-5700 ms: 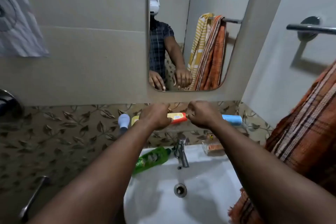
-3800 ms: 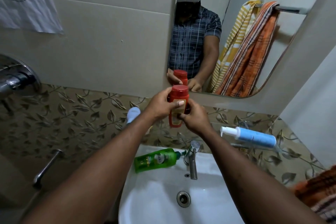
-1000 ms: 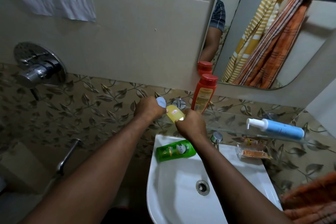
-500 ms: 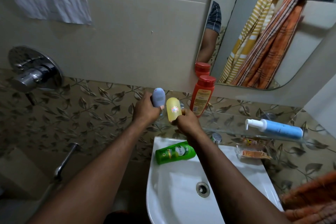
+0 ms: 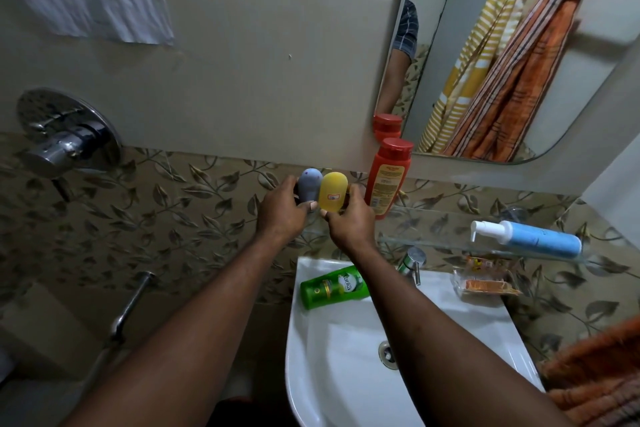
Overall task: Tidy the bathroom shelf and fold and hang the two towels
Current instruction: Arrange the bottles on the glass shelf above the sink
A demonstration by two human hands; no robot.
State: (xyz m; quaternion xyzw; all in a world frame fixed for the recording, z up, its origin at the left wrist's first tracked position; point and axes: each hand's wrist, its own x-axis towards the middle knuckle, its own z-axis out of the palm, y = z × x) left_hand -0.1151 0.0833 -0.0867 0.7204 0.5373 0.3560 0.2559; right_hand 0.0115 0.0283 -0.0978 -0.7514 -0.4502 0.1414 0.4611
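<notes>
**A home bathroom**

A white sink sits low in view. Above it are a glass shelf with bottles and a wall mirror reflecting towels. Left of it, a chrome shower valve is set above leaf-patterned tiles.

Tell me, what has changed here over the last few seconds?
The red bottle, sideways earlier, was stood upright on the shelf and let go. The grey bottle and yellow bottle were then gripped and turned upright, side by side. The green bottle and blue pump bottle lie where they were.
</notes>
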